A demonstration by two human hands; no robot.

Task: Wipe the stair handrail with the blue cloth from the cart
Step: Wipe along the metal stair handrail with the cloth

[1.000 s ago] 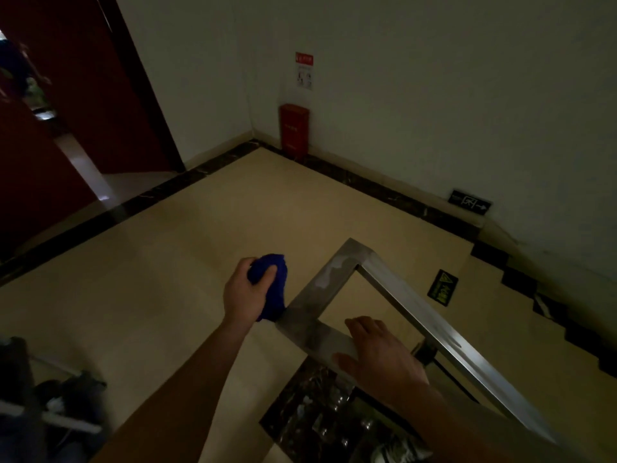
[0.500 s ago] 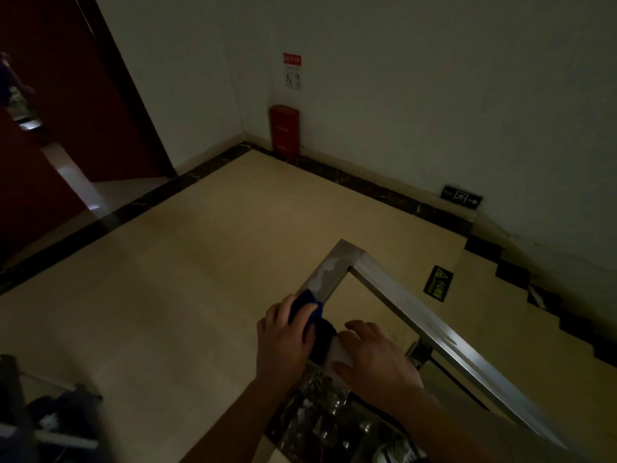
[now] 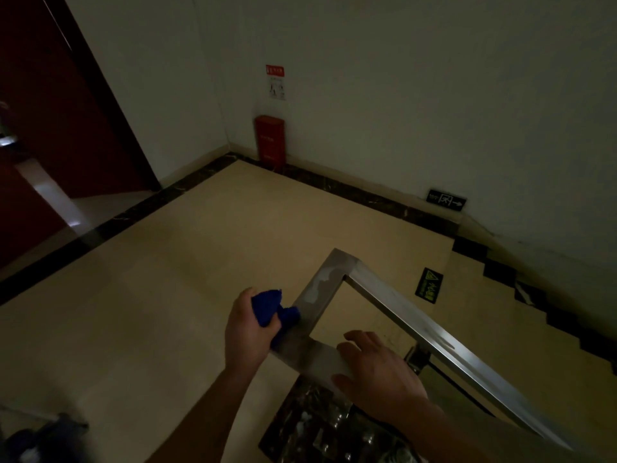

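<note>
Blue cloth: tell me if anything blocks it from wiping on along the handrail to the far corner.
Nothing visible does. The left hand holds the cloth on the handrail, and the stretch up to the corner is bare. The right hand rests on the nearer section, behind the cloth.

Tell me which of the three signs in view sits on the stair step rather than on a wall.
The black and yellow triangle sign, lying on the step beyond the handrail. The red and white notice and the arrow exit sign are both on the wall.
</note>
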